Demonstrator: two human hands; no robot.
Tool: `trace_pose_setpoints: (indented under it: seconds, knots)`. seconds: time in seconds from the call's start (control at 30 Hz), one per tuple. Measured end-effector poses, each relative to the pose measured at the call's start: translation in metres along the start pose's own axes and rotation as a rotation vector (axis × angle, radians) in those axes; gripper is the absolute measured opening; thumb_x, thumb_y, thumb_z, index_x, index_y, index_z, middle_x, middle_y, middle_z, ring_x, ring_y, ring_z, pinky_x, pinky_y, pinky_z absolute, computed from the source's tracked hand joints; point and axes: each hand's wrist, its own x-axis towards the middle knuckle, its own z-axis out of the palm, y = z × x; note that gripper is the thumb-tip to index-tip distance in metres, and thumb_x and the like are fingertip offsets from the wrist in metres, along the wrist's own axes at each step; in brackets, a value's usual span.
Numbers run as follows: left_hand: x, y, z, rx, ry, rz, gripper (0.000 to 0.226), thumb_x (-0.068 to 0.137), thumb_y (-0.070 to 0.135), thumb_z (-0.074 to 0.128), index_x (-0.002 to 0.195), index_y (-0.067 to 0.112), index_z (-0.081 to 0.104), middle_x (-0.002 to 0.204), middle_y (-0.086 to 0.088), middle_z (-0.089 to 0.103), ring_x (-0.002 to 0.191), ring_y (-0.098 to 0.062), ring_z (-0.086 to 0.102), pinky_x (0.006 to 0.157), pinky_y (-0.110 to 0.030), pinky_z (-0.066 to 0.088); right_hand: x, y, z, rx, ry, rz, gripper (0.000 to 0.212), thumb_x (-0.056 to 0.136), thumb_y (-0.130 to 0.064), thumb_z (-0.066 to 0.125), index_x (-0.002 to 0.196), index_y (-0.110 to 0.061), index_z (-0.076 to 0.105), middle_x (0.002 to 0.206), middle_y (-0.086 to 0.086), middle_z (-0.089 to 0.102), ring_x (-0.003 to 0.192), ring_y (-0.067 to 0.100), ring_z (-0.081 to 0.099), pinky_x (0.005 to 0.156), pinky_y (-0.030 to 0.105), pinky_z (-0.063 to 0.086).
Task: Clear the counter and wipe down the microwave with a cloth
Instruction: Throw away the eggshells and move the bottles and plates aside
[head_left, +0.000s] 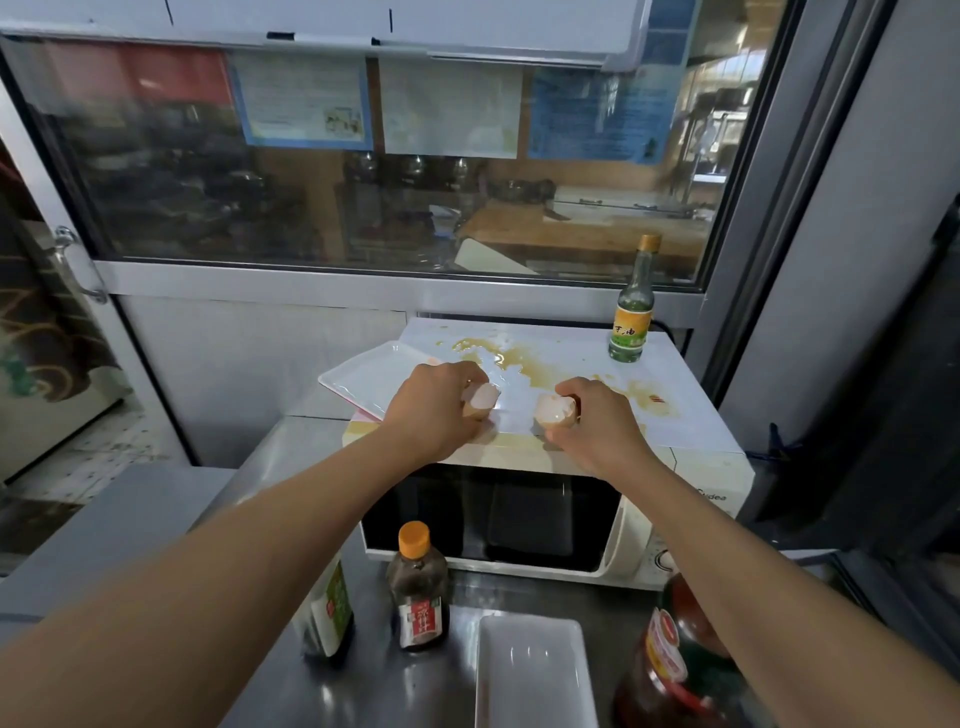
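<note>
Eggshells: two halves on microwave (691, 467) top, near edge. Left hand (436, 410) grips left shell (480, 401); right hand (597, 421) grips right shell (555, 410). Openings face inward; spill (524, 358) lies just beyond, farther back.

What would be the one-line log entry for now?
left hand: grips eggshell | right hand: grips eggshell half | microwave: top stained
</note>
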Motion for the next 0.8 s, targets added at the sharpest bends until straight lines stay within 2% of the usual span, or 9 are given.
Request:
trace_pose_setpoints:
  seconds: [0.2,0.43,0.6,0.73,0.8]
  knots:
    - [-0.016,0.008,0.006,0.025,-0.031,0.070,0.050,0.073,0.021,0.076,0.120,0.021,0.057,0.113,-0.005,0.065,0.101,-0.024,0.059,0.080,-0.031,0.049,-0.033,0.001,-0.010,0.012,0.020,0.025,0.058,0.078,-0.015,0.072,0.132,-0.011,0.050,0.130,0.006,0.052,0.113,0.020,0.051,0.084,0.017,0.034]
    - [-0.043,0.019,0.003,-0.011,-0.073,0.201,0.050,0.073,0.021,0.075,0.119,0.022,0.058,0.114,-0.005,0.065,0.102,-0.025,0.057,0.081,-0.034,0.049,-0.089,-0.011,-0.020,-0.019,0.106,0.075,0.056,0.079,-0.012,0.071,0.132,-0.011,0.051,0.132,0.005,0.053,0.113,0.020,0.053,0.086,0.015,0.035]
    - [-0.076,0.024,-0.002,-0.021,-0.137,0.292,0.051,0.073,0.021,0.075,0.121,0.022,0.057,0.115,-0.006,0.064,0.107,-0.026,0.056,0.084,-0.038,0.051,-0.146,-0.025,-0.023,-0.098,0.164,0.145,0.055,0.079,-0.013,0.071,0.130,-0.012,0.053,0.130,0.006,0.054,0.113,0.023,0.053,0.088,0.020,0.037]
    - [-0.112,0.027,-0.002,-0.051,-0.192,0.390,0.052,0.072,0.021,0.076,0.121,0.021,0.058,0.117,-0.005,0.064,0.108,-0.027,0.057,0.087,-0.038,0.049,-0.202,-0.034,-0.022,-0.180,0.233,0.220,0.051,0.079,-0.013,0.069,0.128,-0.014,0.055,0.128,0.007,0.057,0.113,0.025,0.054,0.093,0.029,0.042]
    - [-0.132,0.031,0.000,-0.090,-0.223,0.435,0.050,0.072,0.019,0.075,0.119,0.021,0.059,0.116,-0.006,0.065,0.107,-0.027,0.057,0.087,-0.039,0.049,-0.233,-0.037,-0.022,-0.194,0.264,0.266,0.048,0.080,-0.012,0.067,0.127,-0.013,0.056,0.127,0.008,0.058,0.116,0.025,0.053,0.093,0.027,0.039]
